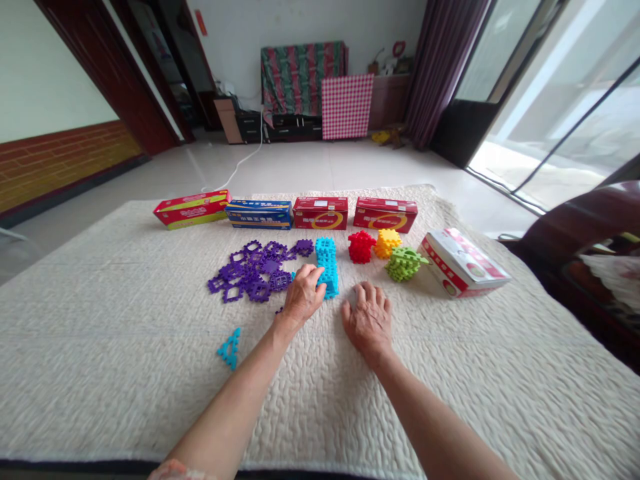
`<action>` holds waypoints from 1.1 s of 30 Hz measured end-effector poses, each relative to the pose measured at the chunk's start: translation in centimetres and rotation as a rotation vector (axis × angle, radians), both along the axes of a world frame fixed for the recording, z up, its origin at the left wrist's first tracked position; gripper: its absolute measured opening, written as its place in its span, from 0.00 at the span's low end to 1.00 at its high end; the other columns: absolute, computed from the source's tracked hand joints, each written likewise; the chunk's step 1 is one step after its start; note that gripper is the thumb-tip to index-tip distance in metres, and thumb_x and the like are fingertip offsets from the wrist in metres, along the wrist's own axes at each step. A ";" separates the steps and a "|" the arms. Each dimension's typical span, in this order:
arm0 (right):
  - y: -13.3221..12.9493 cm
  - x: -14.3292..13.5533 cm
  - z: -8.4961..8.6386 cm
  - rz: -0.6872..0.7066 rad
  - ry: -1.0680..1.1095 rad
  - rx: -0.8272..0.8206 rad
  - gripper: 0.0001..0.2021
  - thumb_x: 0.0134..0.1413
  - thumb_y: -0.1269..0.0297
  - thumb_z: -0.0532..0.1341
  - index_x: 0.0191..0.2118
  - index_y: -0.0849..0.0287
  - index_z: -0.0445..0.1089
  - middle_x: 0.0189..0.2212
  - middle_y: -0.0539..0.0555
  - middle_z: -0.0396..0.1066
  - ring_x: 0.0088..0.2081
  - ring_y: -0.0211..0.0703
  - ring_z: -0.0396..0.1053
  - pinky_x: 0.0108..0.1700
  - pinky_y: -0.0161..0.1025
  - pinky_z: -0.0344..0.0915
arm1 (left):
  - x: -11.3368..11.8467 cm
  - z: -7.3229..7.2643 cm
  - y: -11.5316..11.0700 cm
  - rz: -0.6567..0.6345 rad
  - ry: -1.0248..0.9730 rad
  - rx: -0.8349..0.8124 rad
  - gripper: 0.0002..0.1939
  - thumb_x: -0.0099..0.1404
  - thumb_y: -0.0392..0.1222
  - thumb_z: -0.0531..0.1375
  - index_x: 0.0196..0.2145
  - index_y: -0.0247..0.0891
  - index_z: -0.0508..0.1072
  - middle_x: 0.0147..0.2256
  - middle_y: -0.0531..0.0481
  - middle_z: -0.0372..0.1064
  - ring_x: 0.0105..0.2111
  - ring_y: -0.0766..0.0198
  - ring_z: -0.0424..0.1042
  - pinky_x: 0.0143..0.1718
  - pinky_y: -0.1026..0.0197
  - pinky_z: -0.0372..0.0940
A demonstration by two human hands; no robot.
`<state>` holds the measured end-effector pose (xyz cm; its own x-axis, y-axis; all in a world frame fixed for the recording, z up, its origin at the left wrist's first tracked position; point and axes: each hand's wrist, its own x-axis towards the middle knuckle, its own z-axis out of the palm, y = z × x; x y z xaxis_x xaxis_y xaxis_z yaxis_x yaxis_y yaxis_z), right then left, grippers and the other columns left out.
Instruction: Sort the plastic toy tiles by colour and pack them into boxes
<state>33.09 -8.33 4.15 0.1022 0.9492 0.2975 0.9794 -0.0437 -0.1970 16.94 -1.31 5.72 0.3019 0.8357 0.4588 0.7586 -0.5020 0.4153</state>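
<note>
A stack of light-blue interlocking building pieces (327, 257) lies on the quilted cover in the middle. My left hand (304, 293) is at its left side, with thumb and fingers bent against the blue pieces; part of the grip is hidden. To the right of the stack, my right hand (370, 317) rests palm down with fingers spread, holding nothing. Loose purple building pieces (259, 289) are scattered left of the stack. One blue triangular piece (230, 349) lies apart, nearer to me on the left.
Red (361, 247), yellow (388, 243) and green piles of pieces (404, 264) sit right of the stack. Behind stand a red-and-green box (193, 209), a blue box (259, 215) and two red boxes (320, 213). A white-and-red box (465, 262) is at right.
</note>
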 end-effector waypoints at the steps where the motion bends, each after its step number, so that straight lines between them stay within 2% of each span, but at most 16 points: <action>1: 0.0 -0.1 0.1 0.000 -0.001 -0.003 0.16 0.60 0.60 0.52 0.51 0.60 0.64 0.55 0.60 0.62 0.54 0.55 0.54 0.53 0.47 0.50 | -0.4 0.2 0.0 0.012 -0.002 0.014 0.17 0.61 0.33 0.56 0.48 0.37 0.73 0.43 0.44 0.69 0.45 0.56 0.70 0.50 0.55 0.67; 6: 0.0 -0.2 0.4 0.001 -0.001 -0.005 0.14 0.60 0.60 0.52 0.49 0.59 0.64 0.54 0.60 0.63 0.53 0.54 0.55 0.52 0.47 0.50 | -3.8 0.7 -0.5 0.081 -0.016 0.034 0.13 0.63 0.35 0.56 0.44 0.38 0.75 0.41 0.46 0.72 0.43 0.58 0.73 0.48 0.57 0.68; 11: -0.2 0.4 -0.1 0.039 0.067 0.016 0.15 0.60 0.62 0.52 0.51 0.59 0.63 0.55 0.61 0.63 0.55 0.55 0.56 0.54 0.48 0.50 | -9.2 -0.5 -2.0 0.173 -0.074 -0.011 0.12 0.62 0.36 0.55 0.39 0.39 0.77 0.38 0.48 0.75 0.37 0.62 0.75 0.42 0.61 0.70; 14: -0.7 -0.6 -0.1 0.198 0.195 0.112 0.15 0.61 0.66 0.51 0.53 0.60 0.63 0.56 0.62 0.62 0.57 0.52 0.57 0.56 0.48 0.52 | -12.5 -1.5 -3.0 0.258 -0.118 -0.019 0.12 0.63 0.37 0.54 0.37 0.39 0.78 0.36 0.48 0.76 0.35 0.62 0.75 0.40 0.61 0.70; 17: -1.6 -4.2 0.8 0.487 0.325 0.158 0.15 0.61 0.70 0.50 0.51 0.58 0.64 0.53 0.61 0.65 0.55 0.49 0.60 0.56 0.47 0.55 | -14.5 -2.1 -3.4 0.286 -0.165 -0.033 0.12 0.63 0.38 0.54 0.36 0.40 0.78 0.35 0.49 0.77 0.36 0.62 0.76 0.40 0.61 0.71; 19: -2.2 -7.4 1.7 0.718 0.328 0.059 0.16 0.59 0.72 0.52 0.51 0.56 0.65 0.52 0.58 0.66 0.54 0.48 0.61 0.56 0.47 0.56 | -15.1 -2.1 -3.1 0.281 -0.197 -0.053 0.12 0.62 0.38 0.55 0.36 0.40 0.79 0.35 0.49 0.78 0.37 0.62 0.76 0.41 0.60 0.71; 22: -3.0 -11.9 2.7 0.846 0.314 -0.046 0.18 0.55 0.64 0.59 0.53 0.56 0.64 0.56 0.59 0.64 0.56 0.54 0.57 0.58 0.54 0.53 | -15.2 -1.9 -2.0 0.263 -0.267 -0.102 0.13 0.62 0.37 0.55 0.38 0.39 0.79 0.37 0.48 0.79 0.37 0.62 0.76 0.42 0.60 0.70; 24: -3.3 -14.0 2.9 0.900 0.317 -0.100 0.23 0.53 0.56 0.62 0.54 0.56 0.63 0.57 0.59 0.62 0.58 0.57 0.55 0.60 0.59 0.49 | -15.1 -1.6 -0.9 0.236 -0.314 -0.145 0.13 0.61 0.36 0.55 0.38 0.37 0.79 0.37 0.48 0.79 0.35 0.63 0.76 0.40 0.62 0.70; 26: -3.3 -15.7 2.5 0.937 0.313 -0.142 0.26 0.51 0.51 0.63 0.54 0.56 0.62 0.57 0.59 0.63 0.59 0.59 0.54 0.61 0.63 0.46 | -15.1 -1.3 0.2 0.190 -0.343 -0.214 0.14 0.60 0.36 0.55 0.38 0.36 0.80 0.33 0.49 0.78 0.29 0.65 0.74 0.33 0.64 0.69; 29: -3.0 -17.4 1.7 0.936 0.304 -0.162 0.27 0.49 0.52 0.65 0.54 0.56 0.62 0.57 0.60 0.64 0.58 0.58 0.55 0.61 0.65 0.44 | -15.3 -1.0 1.5 0.123 -0.358 -0.331 0.15 0.60 0.38 0.55 0.40 0.36 0.80 0.24 0.53 0.74 0.20 0.69 0.67 0.23 0.67 0.61; 33: -2.0 -18.1 1.2 0.930 0.294 -0.160 0.23 0.49 0.56 0.65 0.51 0.55 0.64 0.53 0.59 0.66 0.55 0.57 0.58 0.61 0.62 0.46 | -15.9 -1.2 1.9 0.075 -0.390 -0.333 0.15 0.60 0.39 0.55 0.40 0.34 0.79 0.24 0.52 0.74 0.22 0.69 0.67 0.23 0.68 0.60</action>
<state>15.00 -10.36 5.30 -0.6558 0.7154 0.2411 0.5500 0.6715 -0.4965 1.06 0.54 4.50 0.0949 0.9685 0.2304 0.5442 -0.2442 0.8026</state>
